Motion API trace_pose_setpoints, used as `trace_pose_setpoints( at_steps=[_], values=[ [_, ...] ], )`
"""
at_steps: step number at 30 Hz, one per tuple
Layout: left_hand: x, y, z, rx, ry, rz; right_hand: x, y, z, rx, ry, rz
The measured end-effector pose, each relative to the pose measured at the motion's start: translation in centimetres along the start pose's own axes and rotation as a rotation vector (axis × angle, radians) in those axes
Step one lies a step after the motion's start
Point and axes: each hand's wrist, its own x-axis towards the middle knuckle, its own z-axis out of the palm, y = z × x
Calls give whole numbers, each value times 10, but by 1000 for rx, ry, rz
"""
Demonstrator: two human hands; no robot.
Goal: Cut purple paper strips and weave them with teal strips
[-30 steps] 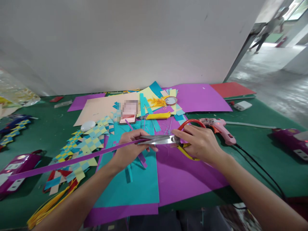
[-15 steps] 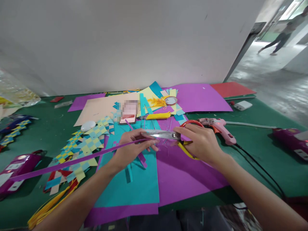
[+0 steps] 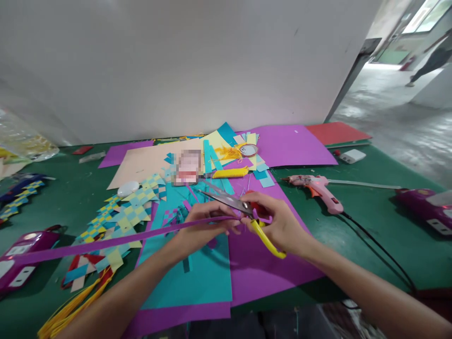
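Note:
My left hand (image 3: 208, 219) pinches a long purple paper strip (image 3: 116, 241), which stretches off to the left above the table. In my right hand (image 3: 284, 223) are scissors (image 3: 226, 198) with a red and a yellow handle, their blades apart and pointing up and left. The purple strip's right end curls beside the scissor pivot, close to my right fingers. Both hands meet above a teal sheet (image 3: 197, 282) and a purple sheet (image 3: 261, 278). Small purple and teal scraps lie under my left hand, partly hidden.
A pink glue gun (image 3: 323, 188) lies at right with its black cord. Behind the hands are a phone (image 3: 189, 167), a yellow-handled cutter (image 3: 230, 173) and a round mirror-like disc (image 3: 248, 149). Woven paper pieces (image 3: 132, 209) spread at left, near a purple power strip (image 3: 26, 254).
The scissors have swung away from the strip and their blades have opened. My left hand has shifted right, nearer my right fingers. The strip's end now shows curled there.

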Motion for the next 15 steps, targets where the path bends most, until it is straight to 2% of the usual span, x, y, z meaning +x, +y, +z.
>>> trace_pose_setpoints(
  at_steps=[4, 7, 11, 15],
  values=[
    [0, 1, -3, 17, 45, -23, 2, -2, -5, -92, 34, -70],
    [-1, 5, -6, 60, 108, -25, 4, -2, -13, -251, 56, -190],
    [-4, 5, -11, 166, 149, 37, 7, 8, -29, -558, 38, -368],
    [-5, -1, -19, 162, 164, 110, 7, 19, -38, -743, 15, -401]
  ],
)
